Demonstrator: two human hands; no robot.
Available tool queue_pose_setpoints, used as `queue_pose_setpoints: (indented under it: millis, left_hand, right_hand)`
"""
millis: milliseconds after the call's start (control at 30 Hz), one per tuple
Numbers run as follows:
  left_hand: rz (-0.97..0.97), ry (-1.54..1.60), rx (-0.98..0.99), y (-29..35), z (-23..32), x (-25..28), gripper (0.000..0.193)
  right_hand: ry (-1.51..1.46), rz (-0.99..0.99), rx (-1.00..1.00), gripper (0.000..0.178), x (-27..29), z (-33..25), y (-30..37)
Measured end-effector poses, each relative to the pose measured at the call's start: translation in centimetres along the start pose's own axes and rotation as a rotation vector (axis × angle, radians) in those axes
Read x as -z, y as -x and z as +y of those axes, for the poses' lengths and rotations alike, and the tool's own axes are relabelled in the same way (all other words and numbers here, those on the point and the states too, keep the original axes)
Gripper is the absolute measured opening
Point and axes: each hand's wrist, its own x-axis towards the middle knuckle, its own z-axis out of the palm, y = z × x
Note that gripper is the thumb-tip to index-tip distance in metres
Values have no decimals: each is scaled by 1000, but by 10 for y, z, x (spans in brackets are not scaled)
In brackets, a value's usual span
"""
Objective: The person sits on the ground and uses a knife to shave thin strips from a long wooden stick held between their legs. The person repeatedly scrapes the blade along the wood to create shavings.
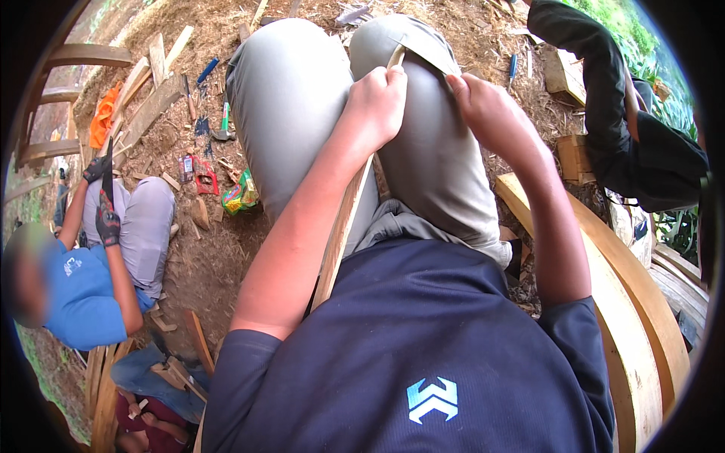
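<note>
My left hand (383,103) is closed around a thin wooden strip (343,234). The strip slants from my dark shirt up between my thighs, and its tip pokes out past my fist above the right knee. Across that knee, close to the strip's tip, lies a flat pale-grey blade, apparently a knife (423,57). Its wide end meets my right hand (483,113), which is curled shut with the thumb on top. The handle is hidden inside that fist. Both forearms rest near my grey trousers (291,90).
Left of my legs lie a green-handled hammer (225,121), a blue-handled tool (208,70), and a green-yellow packet (240,194). A gloved co-worker (91,279) sits there with a long dark tool. Curved planks (604,302) flank my right side; another person's dark-clothed leg (604,83) is beyond.
</note>
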Motion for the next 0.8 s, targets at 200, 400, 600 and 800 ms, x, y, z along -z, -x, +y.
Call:
queue_pose_setpoints:
  millis: [200, 400, 600, 800]
  left_hand:
    - [56, -157, -90, 3, 1, -2, 56]
    - [63, -141, -2, 1, 1, -1, 56]
    - [56, -135, 61, 5, 13, 1, 57]
    - [17, -111, 13, 7, 1, 1, 57]
  right_hand:
    - [68, -46, -168, 46, -2, -17, -9]
    - [-28, -15, -336, 50, -18, -34, -19]
    - [-30, 98, -149, 47, -43, -20, -33]
    - [-14, 52, -176, 47, -23, -40, -54]
